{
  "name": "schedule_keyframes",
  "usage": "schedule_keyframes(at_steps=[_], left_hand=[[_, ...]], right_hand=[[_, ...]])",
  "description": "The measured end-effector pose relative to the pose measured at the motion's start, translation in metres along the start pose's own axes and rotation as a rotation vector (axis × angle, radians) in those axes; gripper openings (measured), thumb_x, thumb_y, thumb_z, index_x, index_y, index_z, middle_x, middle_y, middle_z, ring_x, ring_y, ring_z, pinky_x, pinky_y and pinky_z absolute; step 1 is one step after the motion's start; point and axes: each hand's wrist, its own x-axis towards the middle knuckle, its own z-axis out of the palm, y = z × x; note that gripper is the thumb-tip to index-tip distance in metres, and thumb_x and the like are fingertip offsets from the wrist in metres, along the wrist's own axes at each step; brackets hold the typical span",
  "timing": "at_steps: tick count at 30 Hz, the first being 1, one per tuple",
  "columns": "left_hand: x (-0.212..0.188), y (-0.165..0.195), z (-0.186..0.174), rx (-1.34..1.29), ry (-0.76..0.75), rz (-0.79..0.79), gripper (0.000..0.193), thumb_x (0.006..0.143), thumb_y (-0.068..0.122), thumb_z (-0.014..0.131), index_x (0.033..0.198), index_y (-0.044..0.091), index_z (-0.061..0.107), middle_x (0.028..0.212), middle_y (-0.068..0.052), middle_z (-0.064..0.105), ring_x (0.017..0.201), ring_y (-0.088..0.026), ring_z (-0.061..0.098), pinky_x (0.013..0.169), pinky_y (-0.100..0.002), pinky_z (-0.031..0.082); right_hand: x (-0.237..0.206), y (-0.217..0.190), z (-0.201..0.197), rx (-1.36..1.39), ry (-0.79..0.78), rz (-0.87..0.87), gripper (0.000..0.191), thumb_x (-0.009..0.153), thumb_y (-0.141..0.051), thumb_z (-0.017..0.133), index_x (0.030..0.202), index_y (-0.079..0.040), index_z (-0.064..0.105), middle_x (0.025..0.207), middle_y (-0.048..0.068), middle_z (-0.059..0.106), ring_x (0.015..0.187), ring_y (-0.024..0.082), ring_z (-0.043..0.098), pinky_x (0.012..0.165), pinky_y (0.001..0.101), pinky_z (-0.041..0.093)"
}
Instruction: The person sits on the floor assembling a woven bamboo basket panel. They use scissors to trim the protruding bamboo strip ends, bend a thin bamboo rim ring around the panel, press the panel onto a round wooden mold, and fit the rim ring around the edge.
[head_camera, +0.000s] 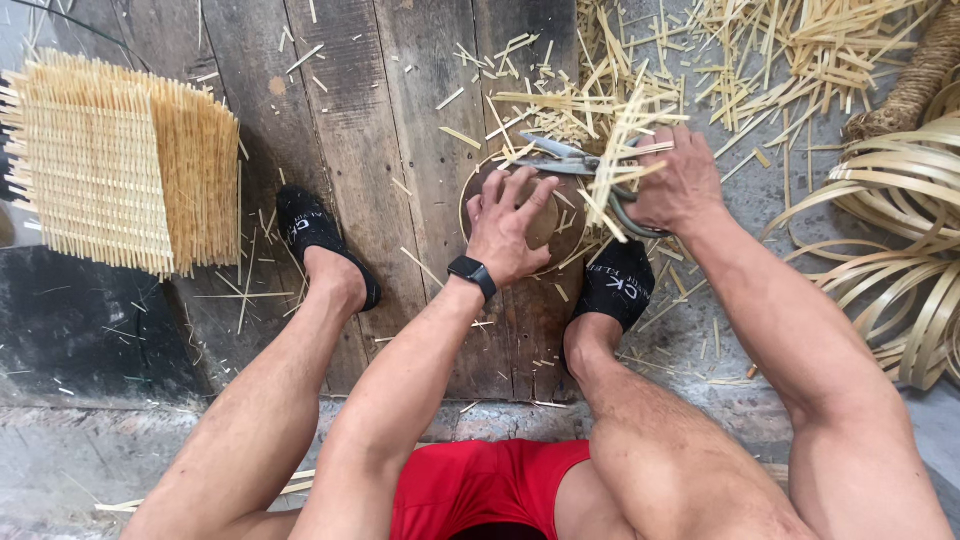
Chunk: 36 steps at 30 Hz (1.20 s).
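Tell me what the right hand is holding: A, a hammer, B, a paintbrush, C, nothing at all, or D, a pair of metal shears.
D: the right hand grips the handles of metal shears, whose blades point left over the round woven piece that the left hand presses down.

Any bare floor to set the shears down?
Mostly bare planks between the woven mat and the round disc, with few stray slivers. Crowded: offcut pile upper right, strip coils far right.
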Motion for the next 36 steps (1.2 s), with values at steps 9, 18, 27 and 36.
schedule_keyframes(at_steps=[9, 18, 27, 36], left_hand=[[0.0, -0.008, -0.015, -0.021, -0.11, 0.093, 0.091, 0.055, 0.026, 0.086, 0.14, 0.029, 0.054, 0.147, -0.005, 0.046, 0.14, -0.034, 0.036, 0.109, -0.057, 0.033], [0.005, -0.017, -0.019, 0.038, -0.242, 0.25, 0.096, 0.049, 0.02, 0.086, 0.139, 0.029, 0.055, 0.148, -0.005, 0.046, 0.142, -0.036, 0.033, 0.111, -0.059, 0.03], [0.001, -0.012, -0.024, -0.053, -0.185, 0.234, 0.088, 0.051, 0.021, 0.086, 0.135, 0.03, 0.06, 0.145, -0.003, 0.048, 0.141, -0.034, 0.037, 0.11, -0.056, 0.033], [0.0, -0.006, -0.025, -0.02, -0.162, 0.256, 0.087, 0.05, 0.02, 0.083, 0.134, 0.029, 0.061, 0.143, -0.005, 0.049, 0.139, -0.034, 0.038, 0.111, -0.055, 0.031]], right_hand=[[-0.007, 0.036, -0.011, 0.161, -0.226, 0.07, 0.046, 0.08, -0.056, 0.076, 0.088, -0.011, 0.075, 0.084, 0.007, 0.066, 0.078, 0.02, 0.062, 0.065, 0.0369, 0.057], [0.002, -0.002, -0.015, 0.165, -0.156, -0.035, 0.039, 0.064, -0.046, 0.076, 0.087, -0.014, 0.073, 0.083, 0.007, 0.061, 0.079, 0.023, 0.062, 0.069, 0.0364, 0.057], [-0.026, 0.078, 0.006, 0.669, -0.387, 0.386, 0.045, 0.088, -0.045, 0.069, 0.112, -0.008, 0.069, 0.083, 0.019, 0.067, 0.068, 0.032, 0.062, 0.062, 0.0483, 0.052], [-0.071, 0.072, 0.001, 0.716, -1.144, 0.14, 0.053, 0.066, -0.058, 0.084, 0.096, -0.014, 0.086, 0.081, 0.011, 0.081, 0.072, 0.024, 0.07, 0.071, 0.0424, 0.054]])
